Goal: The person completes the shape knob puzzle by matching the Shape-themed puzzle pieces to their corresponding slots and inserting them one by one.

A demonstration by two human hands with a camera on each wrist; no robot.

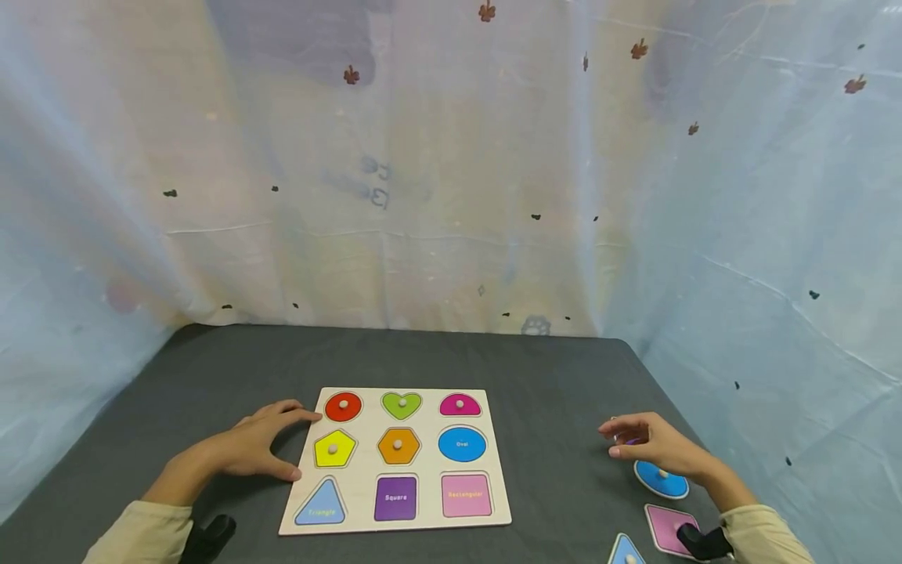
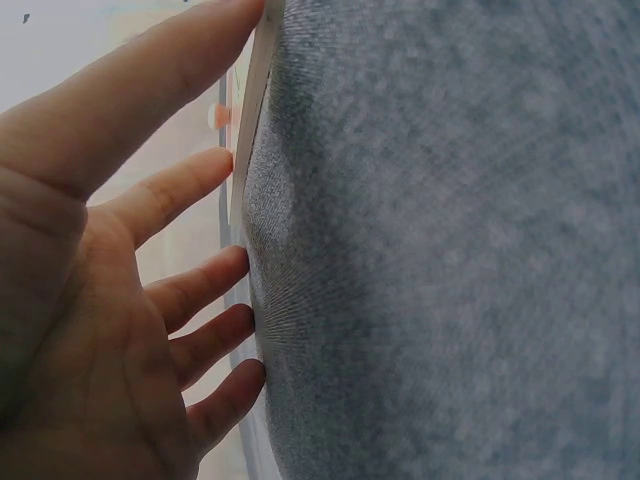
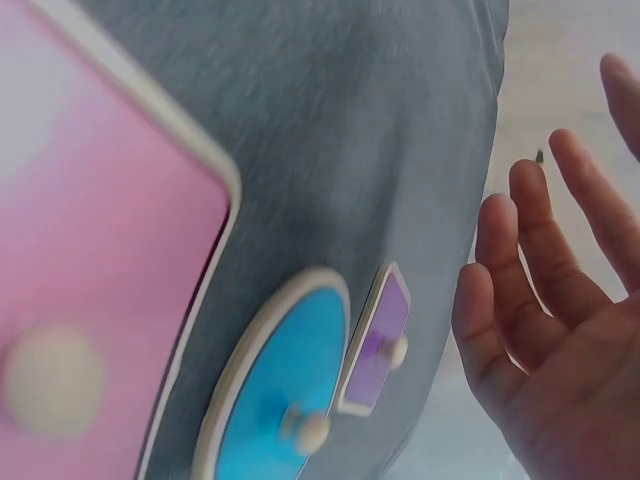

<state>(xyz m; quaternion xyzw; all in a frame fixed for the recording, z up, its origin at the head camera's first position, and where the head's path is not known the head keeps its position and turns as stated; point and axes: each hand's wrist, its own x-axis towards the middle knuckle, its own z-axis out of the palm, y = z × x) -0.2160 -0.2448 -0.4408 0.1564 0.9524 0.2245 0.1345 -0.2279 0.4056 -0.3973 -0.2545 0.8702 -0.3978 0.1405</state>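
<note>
A pale, gauzy curtain (image 1: 451, 172) dotted with small dark leaf prints hangs around a worktop (image 1: 564, 376) covered in dark grey cloth. Near the worktop's front edge, a little left of centre, lies a wooden shape puzzle board (image 1: 396, 460); its circle, heart, semicircle, pentagon and hexagon pieces sit in their wells with their knobs showing, while the oval, triangle, square and rectangle wells show only printed colours and labels, which suggests they are unfilled. The left hand (image 1: 257, 446) rests flat on the cloth with fingers spread and relaxed, gripping nothing, its fingertips touching the board's left edge by the red circle; judging by that placement, it is bracing the board so it does not slide. The left wrist view agrees, showing straight fingers (image 2: 190, 180) laid against the board's rim. The loose pieces lie together near the worktop's front right corner: a blue oval piece (image 1: 661, 479), a pink rectangle piece (image 1: 669, 527), a blue triangle piece (image 1: 625, 551) at the very front edge, and a purple square piece (image 3: 380, 342) just beyond the oval. The right hand (image 1: 651, 442) hovers over that cluster with fingers loosely extended, holding nothing, nearest the purple square, probably because the spare pieces are kept within its easy reach.
</note>
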